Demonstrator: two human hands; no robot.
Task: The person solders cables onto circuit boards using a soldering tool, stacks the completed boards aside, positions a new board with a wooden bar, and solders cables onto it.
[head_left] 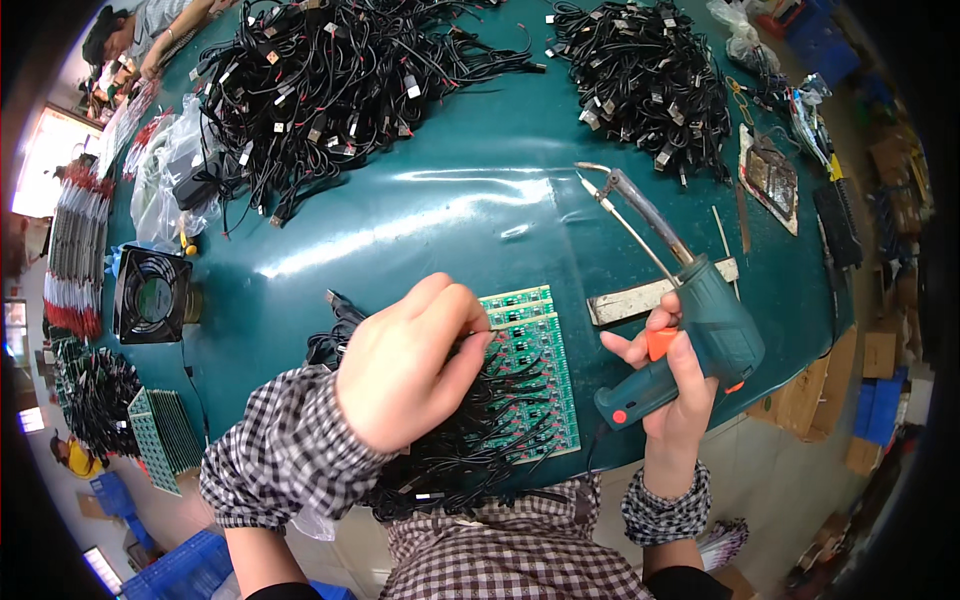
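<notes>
"Left hand (408, 352): state?"

"Pinched narrow at the upper-left part of the circuit-board panel (563, 390); whether on anything, cannot tell. Panel lies on the green mat (440, 235), black cables (440, 472) across it."

"Right hand (684, 400)?"

"Holding a soldering gun (728, 318), right of panel."

Green-topped worktable (250, 330), shiny and crowded around its rim.

Along the far side lie a large heap of black cables (330, 85) and, right of it, a smaller heap (640, 80); a black fan (152, 297) stands near the left edge, a green circuit-board panel (545, 380) lies near the front edge, and a pale bar (628, 302) rests to its right.
</notes>
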